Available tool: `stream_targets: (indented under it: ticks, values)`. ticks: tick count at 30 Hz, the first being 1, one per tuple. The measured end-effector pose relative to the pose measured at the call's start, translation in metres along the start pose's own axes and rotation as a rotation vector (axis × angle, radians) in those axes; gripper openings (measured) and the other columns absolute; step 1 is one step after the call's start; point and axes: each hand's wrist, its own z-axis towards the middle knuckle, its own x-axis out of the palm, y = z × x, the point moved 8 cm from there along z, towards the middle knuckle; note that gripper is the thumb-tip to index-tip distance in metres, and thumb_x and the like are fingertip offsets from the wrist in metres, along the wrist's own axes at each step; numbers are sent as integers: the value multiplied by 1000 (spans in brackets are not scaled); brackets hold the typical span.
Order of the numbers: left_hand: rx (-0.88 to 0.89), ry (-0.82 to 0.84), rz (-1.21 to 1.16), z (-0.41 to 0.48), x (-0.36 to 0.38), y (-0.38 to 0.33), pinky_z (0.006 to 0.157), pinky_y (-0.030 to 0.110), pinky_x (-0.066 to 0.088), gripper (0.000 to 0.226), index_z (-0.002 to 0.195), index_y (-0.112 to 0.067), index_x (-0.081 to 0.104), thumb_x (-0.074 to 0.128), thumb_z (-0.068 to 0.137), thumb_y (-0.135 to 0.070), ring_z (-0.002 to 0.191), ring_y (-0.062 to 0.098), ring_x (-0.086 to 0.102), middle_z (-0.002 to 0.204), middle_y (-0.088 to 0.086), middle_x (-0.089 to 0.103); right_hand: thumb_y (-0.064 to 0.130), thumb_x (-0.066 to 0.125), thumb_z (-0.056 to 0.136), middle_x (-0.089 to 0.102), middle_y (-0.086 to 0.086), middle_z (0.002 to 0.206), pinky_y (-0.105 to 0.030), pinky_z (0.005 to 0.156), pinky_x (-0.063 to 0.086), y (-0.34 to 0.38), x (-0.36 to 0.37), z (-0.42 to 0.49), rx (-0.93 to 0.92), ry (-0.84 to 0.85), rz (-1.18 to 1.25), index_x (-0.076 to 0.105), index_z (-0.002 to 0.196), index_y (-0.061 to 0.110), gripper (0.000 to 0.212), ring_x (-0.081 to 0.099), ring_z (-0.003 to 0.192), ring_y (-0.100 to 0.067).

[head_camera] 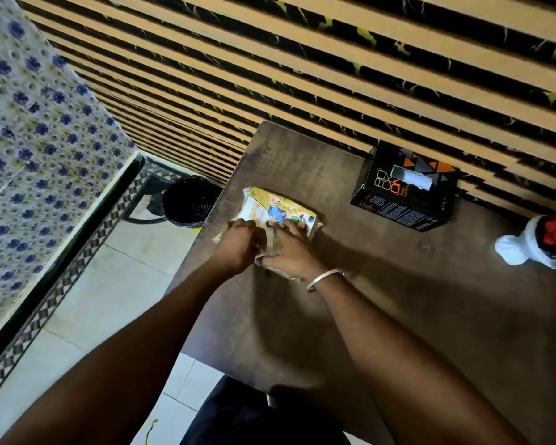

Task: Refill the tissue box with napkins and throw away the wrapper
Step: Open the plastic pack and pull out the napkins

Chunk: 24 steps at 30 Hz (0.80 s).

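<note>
A pack of napkins in a yellow, colourfully printed plastic wrapper (278, 208) lies on the dark brown table (398, 300) near its left edge. My left hand (238, 245) and my right hand (291, 248) both pinch the wrapper at its near end, fingers closed on the plastic. A silver bangle sits on my right wrist. A black tissue box (405, 191) with orange triangles stands farther right against the wall, a white tissue poking from its top slot.
A black waste bin (188, 200) stands on the tiled floor left of the table. At the table's right edge lies a red and white stuffed figure (540, 242). A slatted wall runs behind, and a blue-flowered cloth (29, 139) hangs at left.
</note>
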Motion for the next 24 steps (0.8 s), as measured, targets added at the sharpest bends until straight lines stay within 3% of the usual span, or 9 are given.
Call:
stream_targets:
  ticks: [3,5,7,10,14,19,21,24]
  values:
    - [82,-51,-42,-22,-3,9,79,35,35,16,73,-19,68,54,66,-25,86,28,59,79,1,59,67,74,71,10,-1,166,-38,123,20,-1,3,1,68,118,179,39,151,20,100,10,154,-20]
    - [77,-63,-58,-37,-4,22,82,34,34,15,75,-24,66,54,67,-22,90,23,59,81,-7,59,73,68,72,15,-2,165,-39,121,25,-1,3,0,65,117,177,51,143,19,91,17,152,-19]
    - [69,-88,-60,-52,-3,34,86,38,38,23,83,-29,69,60,69,-14,94,20,61,89,-9,66,62,71,77,34,-7,155,-36,116,32,2,0,-4,-35,6,23,66,126,20,65,33,145,-23]
    - [29,-143,-62,-70,-6,48,86,41,38,22,92,-30,72,62,76,-20,99,20,60,97,-9,69,46,80,73,55,-3,120,-33,104,41,17,10,-18,-266,-111,-15,74,98,22,35,51,119,-22]
    - [-24,-174,-54,-80,-6,52,85,39,35,16,94,-32,69,65,83,-22,102,19,57,100,-12,67,48,85,70,65,5,89,-22,74,48,33,39,-34,-292,63,144,72,88,20,36,55,80,-4]
    - [-60,-229,8,-90,-2,43,84,39,34,23,103,-30,69,66,81,-23,108,24,52,111,-6,63,8,81,73,66,5,76,-24,68,51,20,46,-30,-243,-51,196,72,79,11,11,59,68,-8]
    - [-112,-344,17,-101,-8,39,82,39,37,24,105,-27,68,71,81,-26,105,26,48,110,-2,60,2,82,71,66,3,70,-22,65,49,13,42,-30,-170,-80,289,70,75,6,13,57,62,-6]
    - [-173,-507,-43,-120,-13,30,72,34,36,13,87,-20,64,71,84,-30,87,22,45,89,0,57,-3,85,67,61,6,64,-12,60,44,7,42,-28,-96,-78,430,64,68,12,26,51,53,4]
